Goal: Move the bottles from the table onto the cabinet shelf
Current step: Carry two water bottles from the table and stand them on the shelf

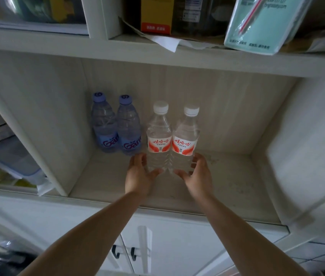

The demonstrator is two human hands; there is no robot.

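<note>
Two clear bottles with white caps and red-and-white labels stand side by side on the cabinet shelf [227, 176]. My left hand [139, 176] grips the base of the left clear bottle [159, 136], and my right hand [197, 176] grips the base of the right clear bottle [185, 140]. The two bottles touch each other. Behind and to the left, two blue bottles with purple caps, one [103, 124] beside the other [128, 126], stand upright near the shelf's back wall.
A vertical divider [44, 148] bounds the shelf on the left; plastic containers [14, 158] sit beyond it. The shelf above holds a yellow box [156, 14] and a teal package [261, 22]. Cabinet doors with dark handles [124, 252] lie below. Bare shelf shows to the right.
</note>
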